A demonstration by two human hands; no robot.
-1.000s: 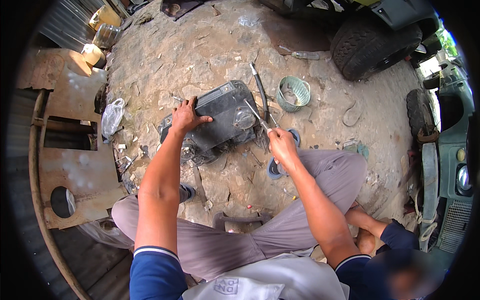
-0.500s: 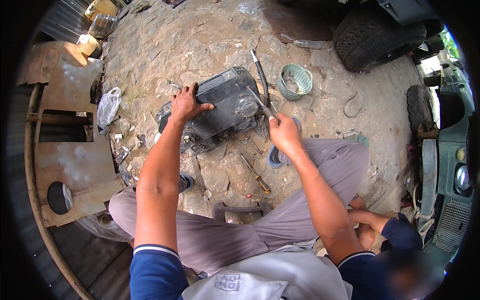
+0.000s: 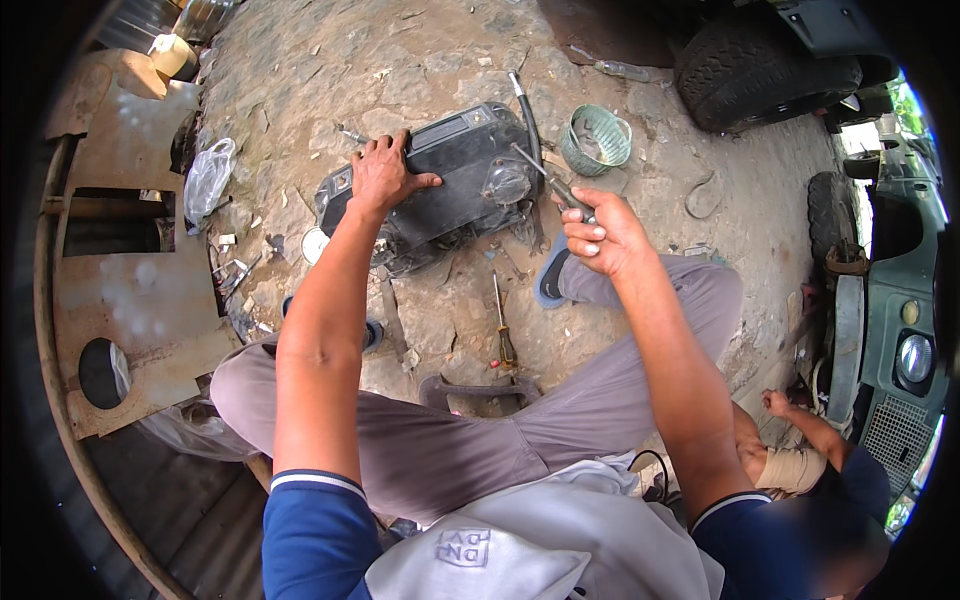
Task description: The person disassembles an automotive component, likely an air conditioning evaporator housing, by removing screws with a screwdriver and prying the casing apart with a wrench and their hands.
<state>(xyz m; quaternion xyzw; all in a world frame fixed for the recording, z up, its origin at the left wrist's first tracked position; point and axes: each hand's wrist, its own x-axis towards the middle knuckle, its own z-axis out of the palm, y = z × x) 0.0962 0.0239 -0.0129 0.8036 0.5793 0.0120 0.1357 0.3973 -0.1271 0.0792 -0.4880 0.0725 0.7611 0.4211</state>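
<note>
A bulky black housing (image 3: 452,165), dusty and with a round cover (image 3: 507,181) at its right end, lies on the ground in front of me. My left hand (image 3: 382,175) rests on its upper left part, thumb out to the side and fingers over the far edge. In my right hand (image 3: 607,237) is a screwdriver (image 3: 545,173), its shaft slanting up and left to the housing near the round cover. Whether the tip touches a screw is too small to tell. A second screwdriver (image 3: 505,345), yellow and black handled, lies nearer to me.
Right of the housing stand a black hose (image 3: 527,115) and a green basket (image 3: 578,150). A large tyre (image 3: 765,75) and a green vehicle (image 3: 915,300) are at the right. A cut metal panel (image 3: 130,300) lies left. Another person's arm (image 3: 815,428) is at lower right.
My right hand has turned, showing its fingertips, and the screwdriver's handle has swung slightly right. My left hand stays on the housing. The other person's forearm has moved outward. The whole view has shifted slightly.
</note>
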